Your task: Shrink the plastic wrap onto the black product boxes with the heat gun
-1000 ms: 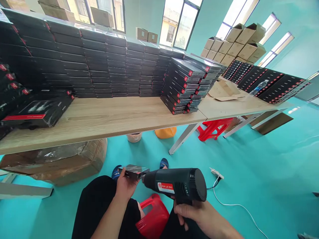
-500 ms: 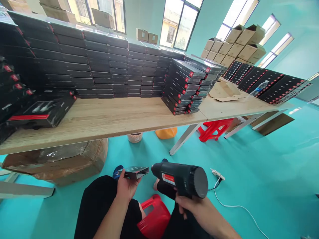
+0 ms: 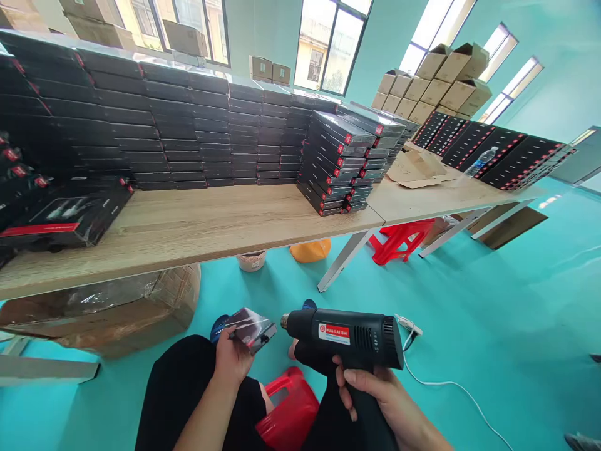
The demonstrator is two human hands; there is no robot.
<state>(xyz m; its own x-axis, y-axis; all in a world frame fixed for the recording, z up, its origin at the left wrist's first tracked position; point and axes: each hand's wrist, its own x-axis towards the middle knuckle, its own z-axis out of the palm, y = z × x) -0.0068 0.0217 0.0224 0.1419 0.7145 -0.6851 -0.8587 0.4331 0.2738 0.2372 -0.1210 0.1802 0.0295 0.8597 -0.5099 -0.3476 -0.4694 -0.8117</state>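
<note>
My left hand (image 3: pixel 233 360) grips a flat dark box (image 3: pixel 251 327) by its near-left side, above my left knee. Clear, shiny film appears to cover the box, and its top face tilts toward me. In my right hand (image 3: pixel 370 385) is a black heat gun (image 3: pixel 345 338) with a red and white label, my fingers wrapped around its handle. The metal nozzle points left at the box's end, a small gap apart from it. Below and between my hands sits a red plastic stool or container (image 3: pixel 293 416).
A wooden table (image 3: pixel 225 219) crosses ahead, bearing a wall of stacked black boxes (image 3: pixel 188 125) and a shorter stack (image 3: pixel 333 166). Underneath is a large cardboard carton (image 3: pixel 173 307). A red stool (image 3: pixel 401 241) stands beyond the table leg. A white power strip and cord (image 3: pixel 410 326) lie on the floor at right.
The box in my left hand has turned so that its top face shows more. My right hand has rolled the heat gun, bringing its side label into view. The view has shifted slightly right.
</note>
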